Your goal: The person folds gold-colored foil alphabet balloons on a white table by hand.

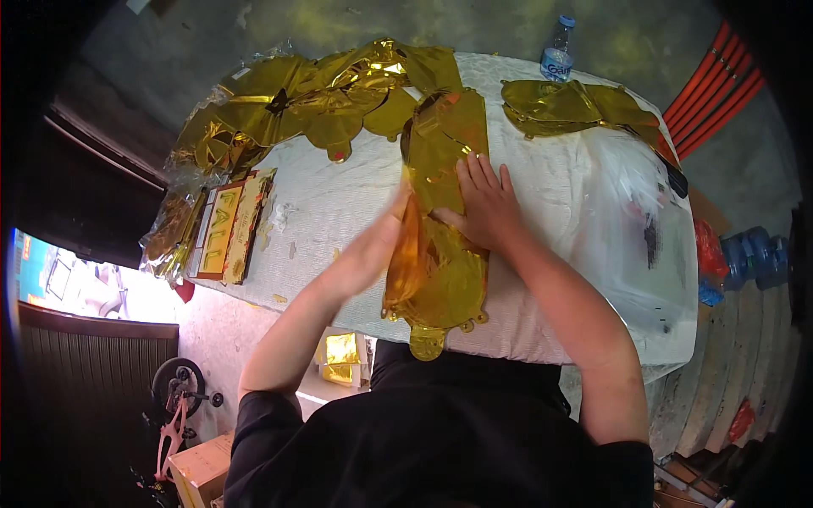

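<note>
A flat gold foil balloon [436, 292] lies lengthwise on the table in front of me, its rounded tab hanging over the near edge. My right hand [487, 207] rests on its right side, palm down and fingers spread. At the left edge of the foil is my left hand [381, 245], blurred by movement. Its fingertips touch or overlap a raised orange-gold fold, and I cannot make out whether they grip it. Beyond the far left end of this balloon, more flat gold foil balloons [288, 97] are heaped. A smaller gold foil stack [555, 110] sits at the far right.
The table has a white cloth [339, 199]. Clear plastic bags [627, 229] cover its right side. A water bottle [557, 55] stands at the far edge. Printed card packs [227, 224] lie on the left. Below the near edge is a box of gold packets [343, 351].
</note>
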`<state>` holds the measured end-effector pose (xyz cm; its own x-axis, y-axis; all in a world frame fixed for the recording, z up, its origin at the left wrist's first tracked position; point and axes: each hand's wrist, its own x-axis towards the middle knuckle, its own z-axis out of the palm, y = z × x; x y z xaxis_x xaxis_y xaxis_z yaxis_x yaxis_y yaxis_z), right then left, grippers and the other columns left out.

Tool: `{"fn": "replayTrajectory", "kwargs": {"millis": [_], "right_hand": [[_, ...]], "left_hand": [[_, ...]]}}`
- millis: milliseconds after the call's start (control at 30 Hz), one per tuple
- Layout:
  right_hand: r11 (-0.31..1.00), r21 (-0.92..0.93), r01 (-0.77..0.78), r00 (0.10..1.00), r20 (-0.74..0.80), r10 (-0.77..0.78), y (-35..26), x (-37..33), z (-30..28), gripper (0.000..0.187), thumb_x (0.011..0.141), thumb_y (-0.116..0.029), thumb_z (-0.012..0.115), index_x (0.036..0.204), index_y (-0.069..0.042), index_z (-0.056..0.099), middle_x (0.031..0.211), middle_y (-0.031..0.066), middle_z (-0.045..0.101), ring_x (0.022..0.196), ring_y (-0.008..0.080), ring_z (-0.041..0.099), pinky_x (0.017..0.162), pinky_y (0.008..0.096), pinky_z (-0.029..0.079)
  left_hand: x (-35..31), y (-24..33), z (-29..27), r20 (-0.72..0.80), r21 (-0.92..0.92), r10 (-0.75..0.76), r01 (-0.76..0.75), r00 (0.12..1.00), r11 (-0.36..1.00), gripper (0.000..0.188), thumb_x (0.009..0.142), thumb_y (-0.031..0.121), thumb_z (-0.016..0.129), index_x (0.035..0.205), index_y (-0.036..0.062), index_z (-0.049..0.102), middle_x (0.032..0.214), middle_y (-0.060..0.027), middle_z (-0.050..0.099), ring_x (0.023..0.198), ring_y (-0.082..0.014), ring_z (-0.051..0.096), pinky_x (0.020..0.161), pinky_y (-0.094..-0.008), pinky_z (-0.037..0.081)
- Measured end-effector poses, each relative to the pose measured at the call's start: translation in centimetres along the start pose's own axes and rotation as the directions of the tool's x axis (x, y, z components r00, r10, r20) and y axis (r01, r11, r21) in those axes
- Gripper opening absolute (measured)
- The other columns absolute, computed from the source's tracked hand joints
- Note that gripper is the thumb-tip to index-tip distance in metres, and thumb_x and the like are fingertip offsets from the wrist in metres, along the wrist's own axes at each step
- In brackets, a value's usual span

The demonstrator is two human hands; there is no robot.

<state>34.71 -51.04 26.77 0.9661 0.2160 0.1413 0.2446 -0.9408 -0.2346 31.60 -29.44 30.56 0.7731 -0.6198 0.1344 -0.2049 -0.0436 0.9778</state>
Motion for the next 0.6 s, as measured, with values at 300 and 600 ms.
{"fn": "replayTrajectory", "kwargs": {"millis": [300, 600], "right_hand": [[1.000, -0.009, -0.010, 1.000, 0.021, 0.010, -0.2, 0.1, 0.1, 0.082, 0.079, -0.036, 0.064, 0.144, -0.004, 0.025, 0.151, 0.0158, 0.022, 0.142, 0.0275, 0.017, 0.114, 0.0465, 0.010], [1.000, 0.007, -0.016, 0.999, 0.046, 0.015, -0.2, 0.3, 0.2, 0.079, 0.081, -0.037, 0.059, 0.144, -0.003, 0.025, 0.151, 0.0172, 0.020, 0.142, 0.0278, 0.016, 0.114, 0.0466, 0.009]], "left_hand": [[-0.6, 0.5, 1.1, -0.063, 0.476, -0.100, 0.118, 0.993, 0.871, 0.062, 0.100, 0.038, 0.030, 0.145, -0.0022, 0.017, 0.152, -0.0226, 0.014, 0.143, -0.0318, 0.007, 0.115, -0.0413, 0.007], [0.8, -0.6, 0.6, 0.047, 0.669, -0.207, 0.123, 0.977, 0.733, 0.066, 0.099, 0.043, 0.030, 0.145, -0.0009, 0.016, 0.152, -0.0225, 0.014, 0.143, -0.0307, 0.005, 0.115, -0.0415, 0.004]]}}
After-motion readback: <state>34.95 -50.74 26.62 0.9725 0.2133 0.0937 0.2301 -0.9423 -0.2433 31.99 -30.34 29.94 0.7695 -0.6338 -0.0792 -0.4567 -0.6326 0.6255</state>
